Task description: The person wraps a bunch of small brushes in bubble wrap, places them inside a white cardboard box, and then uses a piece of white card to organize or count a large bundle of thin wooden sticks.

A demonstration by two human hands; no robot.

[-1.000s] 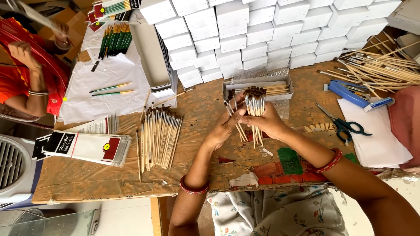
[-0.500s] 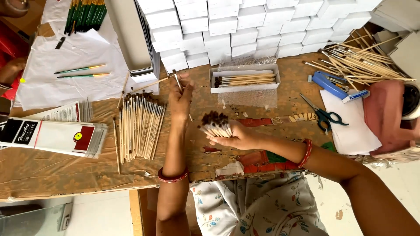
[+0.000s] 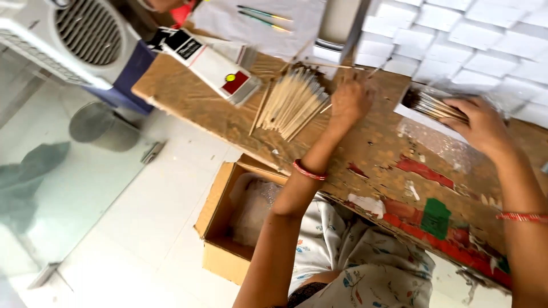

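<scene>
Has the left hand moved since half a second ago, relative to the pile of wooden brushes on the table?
Yes. The left hand has dropped from above the pile of wooden brushes to its right edge, nearer the table.

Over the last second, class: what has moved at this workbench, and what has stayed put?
The left hand left the bundle and reached out beside the loose pile of brushes. The right hand carried the brush bundle off to the right, keeping its grip. The view swung left, showing a cardboard box. The pile stayed put.
</scene>
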